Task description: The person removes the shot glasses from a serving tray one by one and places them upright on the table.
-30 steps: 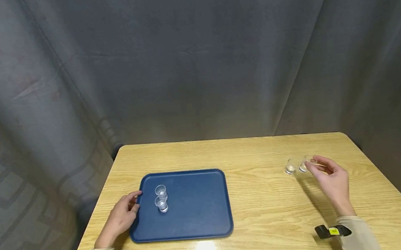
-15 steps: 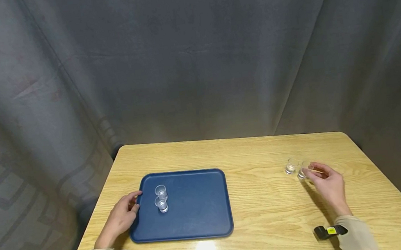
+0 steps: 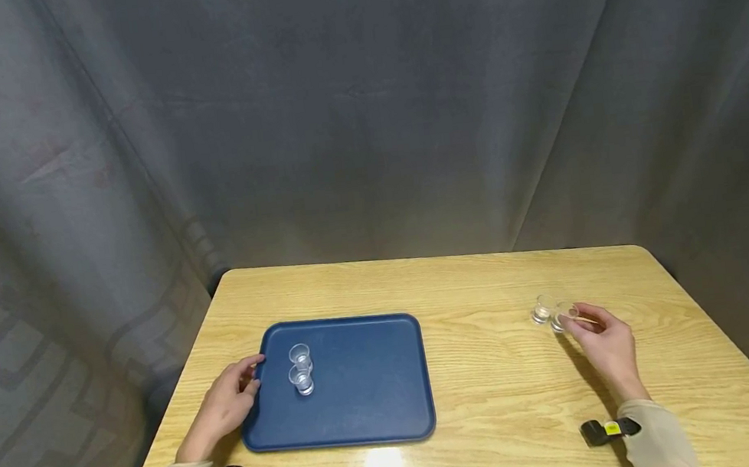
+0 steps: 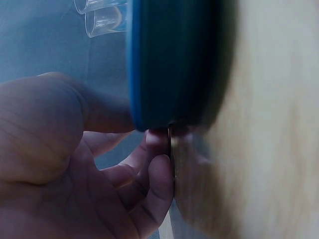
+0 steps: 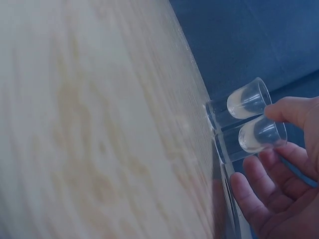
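At the right of the table, my right hand [image 3: 609, 345] pinches a small clear shot glass [image 3: 557, 323] near its rim, thumb on one side and fingers on the other. A second shot glass [image 3: 540, 311] stands upright close beside it, on the far left side; in the right wrist view the two glasses overlap. My left hand [image 3: 225, 399] rests at the left edge of a dark blue tray [image 3: 370, 442], its thumb and index finger touching the rim and the other fingers loosely bent. Two more shot glasses, a farther one [image 3: 300, 355] and a nearer one [image 3: 301, 382], stand upright on the tray's left part.
A light wooden table [image 3: 488, 375] carries everything. Grey curtains [image 3: 361, 112] hang behind it and along both sides. Bare wood lies between the tray and the right-hand glasses.
My right hand has shifted left and a little nearer, bringing its shot glass along beside the other one. The left hand, the tray and its glasses have stayed in place.
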Demonstrator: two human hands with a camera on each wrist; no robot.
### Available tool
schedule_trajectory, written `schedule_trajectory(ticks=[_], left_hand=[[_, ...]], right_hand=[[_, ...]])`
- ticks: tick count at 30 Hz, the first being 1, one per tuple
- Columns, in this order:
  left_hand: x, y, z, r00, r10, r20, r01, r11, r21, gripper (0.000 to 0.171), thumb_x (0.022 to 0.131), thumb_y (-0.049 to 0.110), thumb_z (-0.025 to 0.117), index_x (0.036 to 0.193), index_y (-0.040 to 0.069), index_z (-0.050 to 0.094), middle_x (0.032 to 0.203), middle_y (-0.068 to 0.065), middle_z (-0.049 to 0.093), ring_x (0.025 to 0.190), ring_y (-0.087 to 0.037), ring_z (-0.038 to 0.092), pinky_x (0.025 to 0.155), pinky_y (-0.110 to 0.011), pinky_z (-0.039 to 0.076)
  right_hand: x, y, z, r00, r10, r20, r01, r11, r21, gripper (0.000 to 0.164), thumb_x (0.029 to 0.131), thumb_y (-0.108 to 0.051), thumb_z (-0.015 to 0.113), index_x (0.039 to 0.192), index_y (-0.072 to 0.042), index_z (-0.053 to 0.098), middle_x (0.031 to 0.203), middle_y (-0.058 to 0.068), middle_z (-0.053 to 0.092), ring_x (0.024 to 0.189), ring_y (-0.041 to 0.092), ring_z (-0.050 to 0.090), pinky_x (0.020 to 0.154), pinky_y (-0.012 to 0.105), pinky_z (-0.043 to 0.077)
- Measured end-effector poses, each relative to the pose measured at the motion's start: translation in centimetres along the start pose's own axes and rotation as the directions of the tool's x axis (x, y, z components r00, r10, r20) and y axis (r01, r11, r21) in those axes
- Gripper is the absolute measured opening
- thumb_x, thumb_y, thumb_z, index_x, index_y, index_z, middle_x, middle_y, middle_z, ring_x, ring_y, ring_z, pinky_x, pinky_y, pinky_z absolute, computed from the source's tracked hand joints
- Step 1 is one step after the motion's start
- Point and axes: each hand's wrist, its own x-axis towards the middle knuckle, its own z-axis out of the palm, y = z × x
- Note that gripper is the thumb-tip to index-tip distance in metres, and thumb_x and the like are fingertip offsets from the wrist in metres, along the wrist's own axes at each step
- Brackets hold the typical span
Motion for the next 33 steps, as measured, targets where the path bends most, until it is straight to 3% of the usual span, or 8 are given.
schedule_trajectory(ticks=[3, 6, 9, 12, 15, 23, 29, 33], left_hand=[[0.0, 0.0, 0.0, 1.0, 0.005, -0.006, -0.005, 1.0, 0.001, 0.044, 0.104, 0.003, 0.057, 0.147, -0.002, 0.058, 0.121, -0.023, 0.064, 0.102, -0.032, 0.064, 0.089, -0.05, 0.052], [0.0, 0.0, 0.0, 1.0, 0.005, -0.007, -0.005, 1.0, -0.002, 0.043, 0.104, 0.003, 0.057, 0.147, -0.002, 0.058, 0.121, -0.023, 0.064, 0.102, -0.032, 0.064, 0.09, -0.051, 0.052], [0.0, 0.0, 0.0, 1.0, 0.005, -0.001, -0.005, 1.0, 0.0, 0.044, 0.104, 0.003, 0.056, 0.147, -0.002, 0.057, 0.122, -0.024, 0.063, 0.103, -0.033, 0.064, 0.091, -0.052, 0.052], [0.0, 0.0, 0.0, 1.0, 0.004, 0.001, -0.004, 1.0, 0.001, 0.044, 0.104, 0.004, 0.056, 0.148, -0.002, 0.057, 0.123, -0.024, 0.063, 0.104, -0.033, 0.063, 0.092, -0.052, 0.052], [0.0, 0.0, -0.1, 1.0, 0.01, -0.002, -0.01, 1.0, 0.004, 0.044, 0.104, 0.004, 0.055, 0.148, -0.003, 0.057, 0.123, -0.024, 0.063, 0.103, -0.033, 0.063, 0.091, -0.052, 0.052], [-0.1, 0.1, -0.1, 1.0, 0.01, -0.006, -0.01, 1.0, 0.008, 0.043, 0.104, 0.004, 0.056, 0.147, -0.002, 0.058, 0.121, -0.023, 0.063, 0.102, -0.032, 0.063, 0.09, -0.051, 0.051], [-0.1, 0.1, -0.1, 1.0, 0.013, -0.007, -0.013, 1.0, 0.008, 0.043, 0.103, 0.003, 0.057, 0.146, -0.003, 0.058, 0.118, -0.021, 0.064, 0.1, -0.031, 0.063, 0.089, -0.049, 0.051], [-0.1, 0.1, 0.0, 1.0, 0.013, -0.008, -0.013, 1.0, 0.003, 0.043, 0.103, 0.003, 0.057, 0.146, -0.002, 0.059, 0.118, -0.021, 0.064, 0.101, -0.031, 0.063, 0.089, -0.049, 0.051]], right_hand=[[-0.1, 0.0, 0.0, 1.0, -0.003, 0.001, 0.003, 1.0, -0.011, 0.053, 0.096, -0.027, 0.08, 0.139, 0.0, 0.066, 0.099, -0.027, 0.061, 0.079, -0.021, 0.057, 0.069, 0.007, 0.05], [-0.1, -0.2, 0.0, 1.0, -0.003, 0.003, 0.003, 0.999, -0.034, 0.055, 0.096, -0.029, 0.079, 0.14, -0.001, 0.066, 0.113, -0.008, 0.069, 0.08, -0.022, 0.056, 0.069, 0.007, 0.049], [-0.1, -0.3, -0.1, 1.0, -0.003, 0.012, 0.004, 0.999, -0.049, 0.056, 0.097, -0.031, 0.078, 0.142, -0.001, 0.064, 0.13, 0.011, 0.068, 0.082, -0.022, 0.054, 0.07, 0.006, 0.049], [-0.1, -0.5, -0.3, 1.0, -0.011, 0.022, 0.012, 0.999, -0.051, 0.056, 0.098, -0.031, 0.077, 0.143, -0.001, 0.063, 0.135, 0.016, 0.066, 0.083, -0.023, 0.054, 0.071, 0.006, 0.048], [-0.1, -0.7, -0.6, 0.999, -0.033, 0.023, 0.035, 0.998, -0.058, 0.055, 0.098, -0.03, 0.077, 0.143, -0.001, 0.064, 0.129, 0.01, 0.069, 0.083, -0.023, 0.054, 0.073, 0.005, 0.048], [-0.4, -1.9, -1.3, 0.992, -0.112, -0.061, 0.11, 0.993, -0.03, 0.05, 0.095, -0.026, 0.08, 0.137, -0.001, 0.067, 0.101, -0.034, 0.061, 0.086, -0.021, 0.056, 0.072, 0.005, 0.046], [-0.9, -3.2, -0.4, 0.967, -0.188, -0.173, 0.206, 0.974, 0.093, 0.028, 0.091, -0.012, 0.081, 0.119, -0.006, 0.076, 0.092, -0.037, 0.065, 0.081, -0.018, 0.062, 0.067, 0.006, 0.047], [-1.4, -4.2, 0.6, 0.956, -0.226, -0.186, 0.252, 0.958, 0.133, 0.023, 0.092, -0.008, 0.079, 0.114, -0.004, 0.077, 0.092, -0.034, 0.068, 0.082, -0.015, 0.064, 0.068, 0.006, 0.047]])
